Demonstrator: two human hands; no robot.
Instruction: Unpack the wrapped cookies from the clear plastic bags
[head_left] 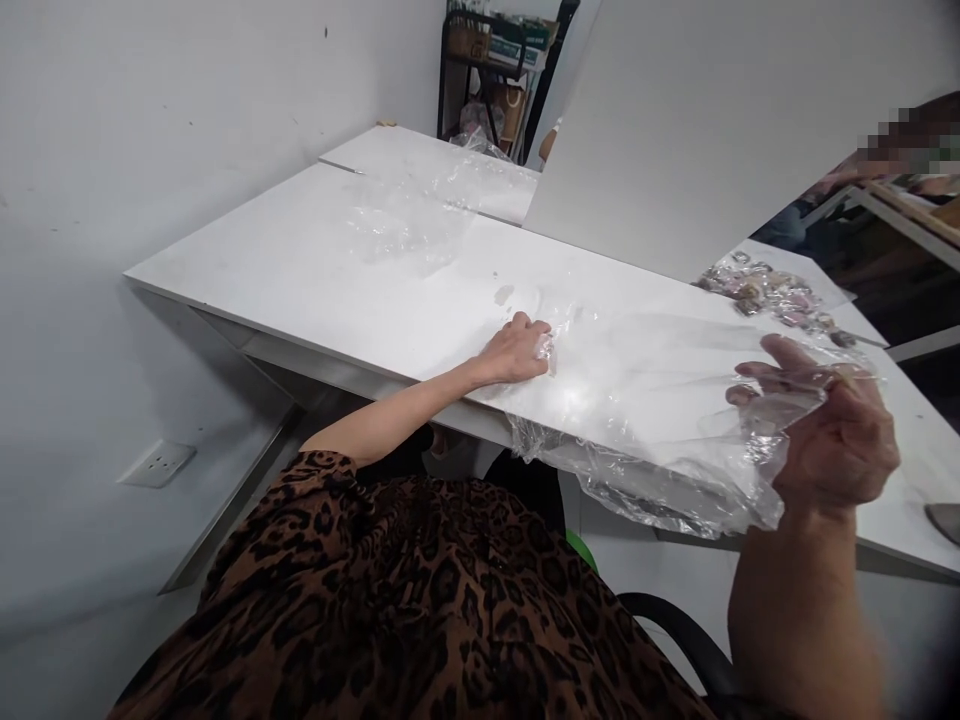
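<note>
A clear plastic bag point(660, 400) stretches across the white table between my hands, its loose lower edge hanging over the front edge. My left hand point(517, 348) is closed on a gathered part of the bag, resting on the tabletop. At the other end is my right hand point(840, 430), raised, with its fingers spread and seen through the film. The plastic lies over those fingers; whether the whole hand is inside the bag cannot be made out.
More clear plastic point(412, 225) lies at the table's back left. A large white panel point(675, 120) stands behind the table point(300, 260). Small packed items point(780, 295) are heaped at the right. A dark rack point(487, 50) with boxes stands beyond, and a chair armrest point(682, 635) is below.
</note>
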